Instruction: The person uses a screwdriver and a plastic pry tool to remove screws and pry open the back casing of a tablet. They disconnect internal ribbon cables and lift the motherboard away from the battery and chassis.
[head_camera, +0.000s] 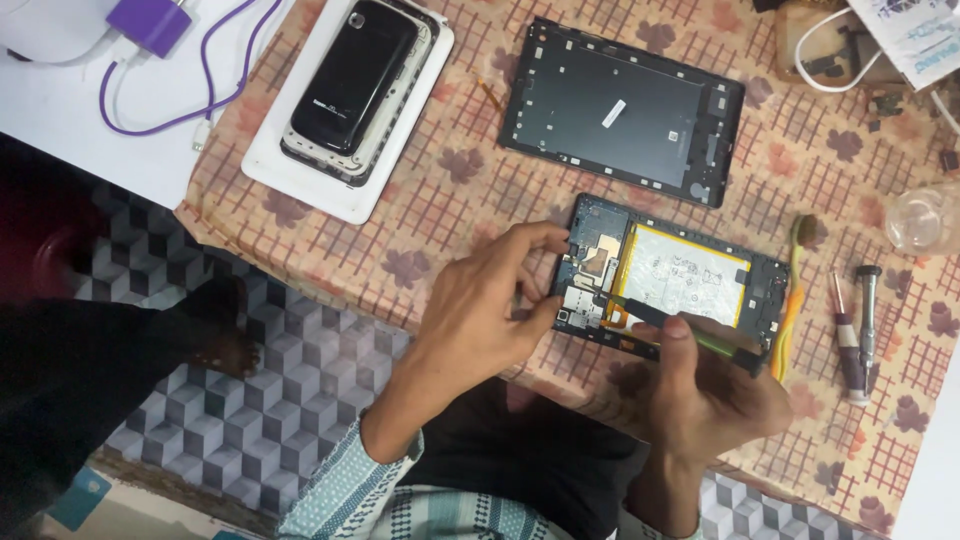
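Nearest the camera, the right hand (700, 385) was curled in a fist-like grip, thumb pressed along a slim dark tool with a green handle (690, 332), its tip aimed toward ten o'clock and resting near the orange flex strip by the circuit board. At nine o'clock from it, the left hand (490, 305) was pinching the short edge of the opened black tablet with its pale rectangular battery exposed (680, 278), thumb low, fingers arched over the frame. My read: the step wanted a shallow tool angle and light pressure, keeping the tip off the soft battery pouch, with the left hand steadying the frame so nothing skidded on the cloth. The tablet lay near the front edge of the table covered in a beige checked cloth with brown leaf prints (450, 200).

At three o'clock lay a yellow-and-green toothbrush (795, 290), then two small metal screwdrivers (858, 335). Farther off, at twelve o'clock, sat the detached black tablet back cover (625, 110). At ten o'clock, a stack of phones on a white slab (355, 85), and beyond it a purple charger with looping cable (160, 40).
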